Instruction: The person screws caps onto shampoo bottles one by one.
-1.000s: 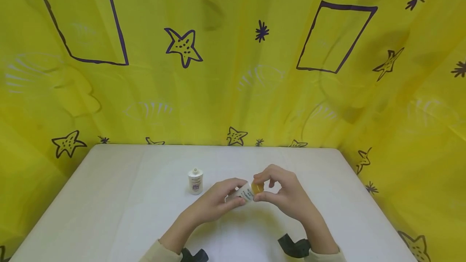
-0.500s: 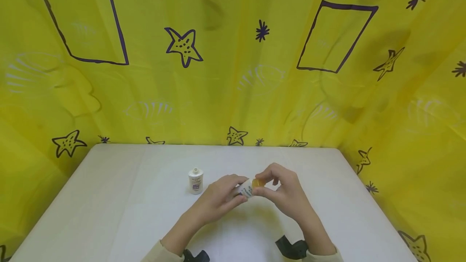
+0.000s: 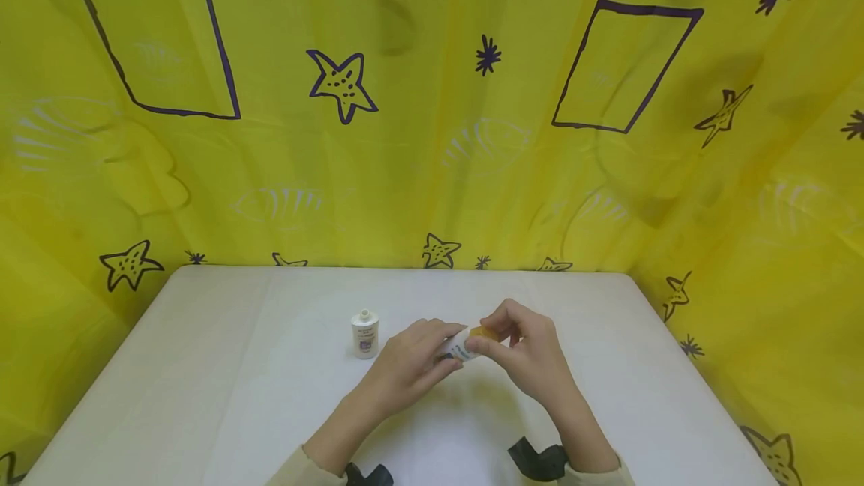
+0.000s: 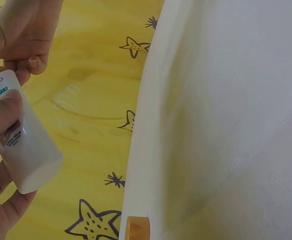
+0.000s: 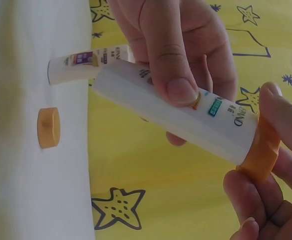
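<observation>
A white shampoo bottle (image 5: 150, 107) with a printed label is held tilted above the table. My left hand (image 3: 407, 360) grips it around the body, thumb across the label in the right wrist view. Its orange cap (image 5: 262, 156) sits at the bottle's top end, pinched between the thumb and fingers of my right hand (image 3: 529, 351). Whether the cap is tight cannot be seen. A second white bottle (image 3: 365, 337) stands upright on the table, left of my left hand, its narrow neck bare.
A loose orange cap (image 5: 49, 128) lies on the white table (image 3: 223, 388); in the head view my left hand hides it. Yellow patterned curtain (image 3: 405, 171) surrounds the table's back and sides. Dark wrist mounts (image 3: 538, 460) sit at both cuffs.
My right hand has moved slightly up and turned with the cap, its thumb now lying more across it. The left hand has shifted slightly up, still gripping the bottle. The standing bottle stays put.
</observation>
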### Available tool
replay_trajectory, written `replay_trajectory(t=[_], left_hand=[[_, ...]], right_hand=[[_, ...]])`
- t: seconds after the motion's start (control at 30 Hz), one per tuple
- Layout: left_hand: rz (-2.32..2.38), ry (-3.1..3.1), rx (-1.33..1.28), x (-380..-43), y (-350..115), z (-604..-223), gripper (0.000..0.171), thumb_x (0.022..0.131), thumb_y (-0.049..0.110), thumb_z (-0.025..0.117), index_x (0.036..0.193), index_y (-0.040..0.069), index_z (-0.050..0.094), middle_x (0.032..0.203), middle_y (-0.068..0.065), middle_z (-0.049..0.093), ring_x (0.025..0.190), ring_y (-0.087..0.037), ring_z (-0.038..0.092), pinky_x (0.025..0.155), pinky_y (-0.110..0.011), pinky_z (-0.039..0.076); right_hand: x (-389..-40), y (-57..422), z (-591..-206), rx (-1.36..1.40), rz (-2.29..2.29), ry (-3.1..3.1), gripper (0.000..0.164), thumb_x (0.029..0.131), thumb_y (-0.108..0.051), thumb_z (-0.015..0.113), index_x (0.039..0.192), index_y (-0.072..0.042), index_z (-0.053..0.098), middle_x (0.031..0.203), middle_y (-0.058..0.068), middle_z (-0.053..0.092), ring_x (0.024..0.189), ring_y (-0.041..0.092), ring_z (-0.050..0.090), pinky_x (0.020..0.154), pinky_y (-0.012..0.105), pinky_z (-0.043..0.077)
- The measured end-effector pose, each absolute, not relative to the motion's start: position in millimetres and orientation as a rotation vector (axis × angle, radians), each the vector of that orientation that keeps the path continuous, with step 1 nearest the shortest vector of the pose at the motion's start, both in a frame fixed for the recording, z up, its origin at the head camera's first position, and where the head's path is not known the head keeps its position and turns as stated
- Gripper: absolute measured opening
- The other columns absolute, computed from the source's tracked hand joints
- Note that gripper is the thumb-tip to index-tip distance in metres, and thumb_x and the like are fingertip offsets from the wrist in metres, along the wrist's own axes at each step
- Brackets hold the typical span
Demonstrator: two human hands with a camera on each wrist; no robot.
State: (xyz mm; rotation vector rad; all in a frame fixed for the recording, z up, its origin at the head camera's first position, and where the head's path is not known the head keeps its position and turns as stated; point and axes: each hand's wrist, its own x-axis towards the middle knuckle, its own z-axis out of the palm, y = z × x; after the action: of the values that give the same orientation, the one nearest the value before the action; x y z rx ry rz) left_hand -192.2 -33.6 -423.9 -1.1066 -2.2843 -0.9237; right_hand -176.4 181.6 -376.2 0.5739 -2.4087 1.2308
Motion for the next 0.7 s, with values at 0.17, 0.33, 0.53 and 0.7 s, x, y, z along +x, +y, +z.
replay_trajectory(t=[0.17, 0.33, 0.53, 0.7], left_hand=[[-0.883, -2.287, -1.097, -191.5, -33.2, -422.0, 0.040, 0.091, 0.027, 0.074, 0.127, 0.016, 0.060, 0.107, 0.006, 0.067, 0.086, -0.007, 0.056, 0.070, -0.020, 0.049], [-0.922, -2.346, -1.074, -191.9, -35.6, -422.5, 0.039, 0.092, 0.026, 0.073, 0.127, 0.016, 0.060, 0.112, 0.006, 0.066, 0.094, -0.008, 0.058, 0.077, -0.024, 0.053], [-0.939, -2.320, -1.054, -193.6, -35.3, -424.3, 0.038, 0.091, 0.025, 0.073, 0.126, 0.016, 0.060, 0.110, 0.006, 0.066, 0.093, -0.008, 0.057, 0.075, -0.024, 0.052], [-0.904, -2.250, -1.012, -194.1, -31.1, -429.3, 0.037, 0.088, 0.022, 0.077, 0.121, 0.015, 0.062, 0.102, 0.005, 0.065, 0.086, -0.008, 0.054, 0.070, -0.022, 0.049]], right_hand=[[-176.9, 182.0, -376.6, 0.524, 1.234, -2.452, 0.024, 0.077, -0.028, 0.087, 0.083, -0.024, 0.064, 0.072, -0.013, 0.065, 0.062, 0.007, 0.057, 0.053, 0.025, 0.048], [-179.1, 185.6, -376.6, 0.638, 1.230, -2.465, 0.026, 0.081, -0.023, 0.084, 0.103, -0.021, 0.072, 0.092, -0.011, 0.072, 0.080, 0.007, 0.065, 0.063, 0.026, 0.055], [-180.8, 186.8, -378.4, 0.740, 1.209, -2.410, 0.027, 0.083, -0.017, 0.082, 0.108, -0.016, 0.074, 0.098, -0.007, 0.074, 0.079, 0.007, 0.065, 0.064, 0.024, 0.054], [-178.8, 181.3, -378.5, 0.719, 1.237, -2.350, 0.026, 0.080, -0.014, 0.083, 0.105, -0.017, 0.074, 0.096, -0.005, 0.074, 0.073, 0.007, 0.065, 0.059, 0.023, 0.051]])
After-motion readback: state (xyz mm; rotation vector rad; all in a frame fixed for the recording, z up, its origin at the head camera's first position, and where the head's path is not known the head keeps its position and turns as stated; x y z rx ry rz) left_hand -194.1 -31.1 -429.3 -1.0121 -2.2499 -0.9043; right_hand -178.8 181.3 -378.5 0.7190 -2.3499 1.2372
